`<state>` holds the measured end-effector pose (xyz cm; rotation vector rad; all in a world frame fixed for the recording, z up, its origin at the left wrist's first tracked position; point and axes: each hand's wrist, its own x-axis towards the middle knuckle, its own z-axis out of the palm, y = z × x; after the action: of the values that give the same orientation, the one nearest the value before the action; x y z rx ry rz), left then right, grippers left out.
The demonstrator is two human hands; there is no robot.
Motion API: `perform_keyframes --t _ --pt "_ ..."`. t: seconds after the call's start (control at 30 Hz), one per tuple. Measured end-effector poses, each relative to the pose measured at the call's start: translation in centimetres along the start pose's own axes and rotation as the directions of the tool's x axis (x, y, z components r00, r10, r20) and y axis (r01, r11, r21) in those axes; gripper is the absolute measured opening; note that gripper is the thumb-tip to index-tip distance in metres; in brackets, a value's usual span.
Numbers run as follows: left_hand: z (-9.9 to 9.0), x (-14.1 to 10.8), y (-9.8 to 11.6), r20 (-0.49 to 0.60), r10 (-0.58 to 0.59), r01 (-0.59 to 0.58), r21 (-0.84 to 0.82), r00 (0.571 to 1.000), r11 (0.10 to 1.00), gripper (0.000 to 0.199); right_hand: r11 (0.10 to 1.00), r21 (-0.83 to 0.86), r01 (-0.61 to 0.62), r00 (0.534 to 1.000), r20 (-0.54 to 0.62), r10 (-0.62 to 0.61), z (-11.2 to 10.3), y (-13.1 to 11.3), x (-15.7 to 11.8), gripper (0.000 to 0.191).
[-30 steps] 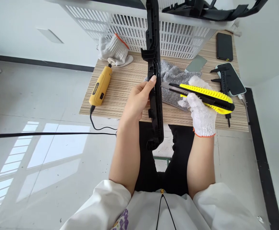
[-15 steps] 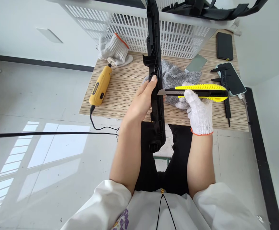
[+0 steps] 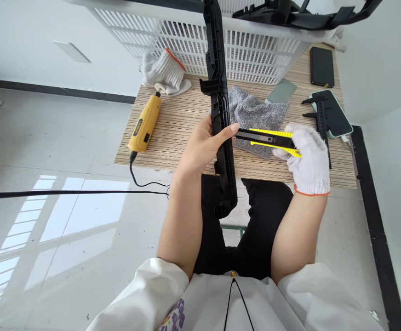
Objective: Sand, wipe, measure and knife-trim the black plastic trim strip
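Observation:
My bare left hand [image 3: 205, 142] is closed around the middle of a long black plastic trim piece [image 3: 224, 161], which stretches from the basket's rim down over my lap. Its thumb lies across the piece, the tip at the front end of a yellow and black utility knife [image 3: 267, 139]. My right hand [image 3: 309, 154], in a white knitted glove, grips the knife's rear end. The knife points left toward the trim piece; its blade tip is hidden at my left thumb. A grey cloth [image 3: 255, 112] lies on the table behind the knife.
A white slatted basket [image 3: 255, 55] with black plastic parts [image 3: 290, 16] stands at the back. On the table [image 3: 173, 124] are a yellow rotary tool [image 3: 145, 123], a white glove [image 3: 168, 71], a caliper [image 3: 322, 122], a phone [image 3: 336, 115] and a black device [image 3: 322, 67].
My right hand has slid right to the knife's rear end. My left thumb has moved from the trim piece to the knife's front. The trim piece has shifted slightly left.

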<state>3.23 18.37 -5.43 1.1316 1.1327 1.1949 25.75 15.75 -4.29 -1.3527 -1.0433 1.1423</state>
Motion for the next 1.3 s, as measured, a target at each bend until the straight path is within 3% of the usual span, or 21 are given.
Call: perform_keyframes --t 0.1,0.23,0.3,0.33,0.43,0.57,0.8,0.9,1.07,1.17,1.3 --pt "0.3 -0.1 0.2 -0.002 -0.021 0.021 0.010 1.000 1.000 0.032 0.985 -0.088 -0.148 0.974 0.157 0.161 -0.7 -0.3 -0.6 0.040" --pt "0.9 -0.1 0.3 0.009 -0.011 0.010 0.047 1.000 0.999 0.036 0.958 -0.133 -0.252 0.853 0.438 0.285 -0.6 -0.5 -1.0 0.045" --pt "1.1 0.0 0.2 0.022 -0.020 0.019 0.051 1.000 0.999 0.038 0.942 -0.192 -0.274 0.796 0.505 0.334 -0.7 -0.6 -1.0 0.039" --pt "1.1 0.0 0.1 0.029 -0.033 0.031 0.045 0.999 0.999 0.037 0.936 -0.213 -0.280 0.789 0.504 0.351 -0.8 -0.6 -1.1 0.036" --pt "0.9 0.0 0.1 0.023 -0.051 0.051 0.021 0.998 0.999 0.033 0.935 -0.206 -0.288 0.836 0.423 0.350 -1.3 -0.6 -1.2 0.031" --pt "0.6 -0.2 0.5 0.002 -0.020 0.020 0.030 1.000 0.999 0.025 0.961 -0.071 -0.266 0.900 0.340 0.274 -1.9 -0.3 -1.1 0.031" --pt "0.1 0.0 0.0 0.031 0.047 -0.049 0.063 0.998 0.997 0.025 0.928 -0.035 -0.370 0.883 0.296 0.364 -2.5 -0.8 -1.0 0.035" --pt "0.2 0.0 0.0 0.032 0.081 -0.083 0.081 0.996 0.993 0.019 0.924 -0.036 -0.380 0.868 0.332 0.370 -2.7 -1.2 -1.2 0.036" --pt "0.2 -0.3 0.6 0.044 0.080 -0.084 0.089 0.996 0.992 0.017 0.976 -0.009 -0.218 0.909 0.361 0.207 -3.1 -0.7 -1.3 0.022" --pt "0.2 -0.2 0.6 0.004 0.053 -0.053 0.096 0.999 0.994 0.015 0.996 0.064 -0.065 0.962 0.270 0.046 -3.1 0.0 -1.2 0.024" --pt "0.1 0.1 0.1 -0.073 0.025 -0.017 0.104 0.997 0.994 0.028 0.977 -0.207 0.052 0.986 0.165 -0.017 -2.9 0.5 -1.7 0.022"
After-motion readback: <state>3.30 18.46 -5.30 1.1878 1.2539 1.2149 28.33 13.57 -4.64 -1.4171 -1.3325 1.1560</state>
